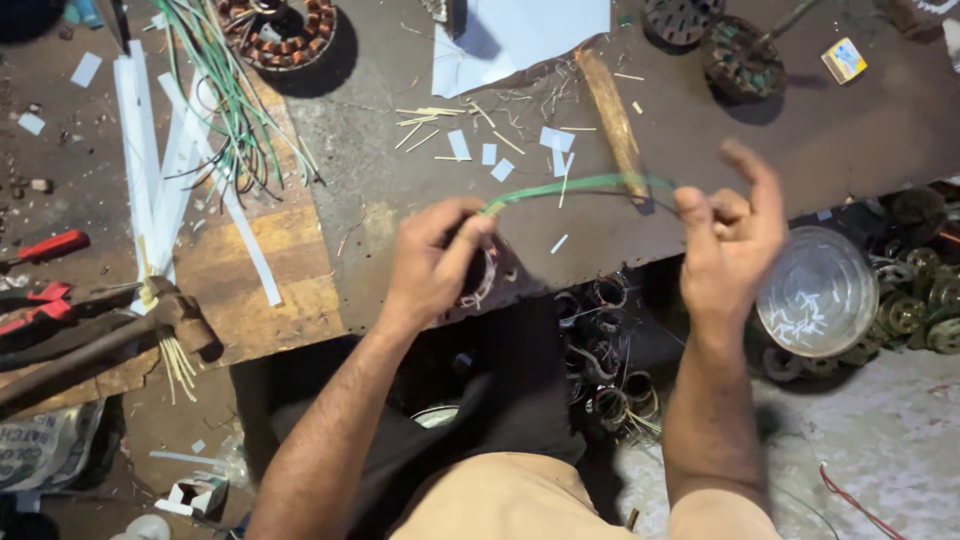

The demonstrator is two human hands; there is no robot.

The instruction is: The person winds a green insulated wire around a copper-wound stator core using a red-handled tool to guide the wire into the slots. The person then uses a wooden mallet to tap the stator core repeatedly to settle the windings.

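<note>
Tools lie at the far left: red-handled pliers (45,247) and a hammer (170,312) on a wooden board (270,280), with white paper strips (150,150) and a bundle of green wires (235,100) beyond. Near the middle, the left hand (432,262) closes around a small wound stator (485,275) at the table's near edge. A green wire (570,185) arcs from it rightward to the right hand (730,235), pinched between thumb and fingers, forefinger raised. Just right sits a clear plastic bowl (818,292).

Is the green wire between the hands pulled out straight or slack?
Stretched out: the green wire runs in a shallow arc from the left hand to the right hand.
</note>
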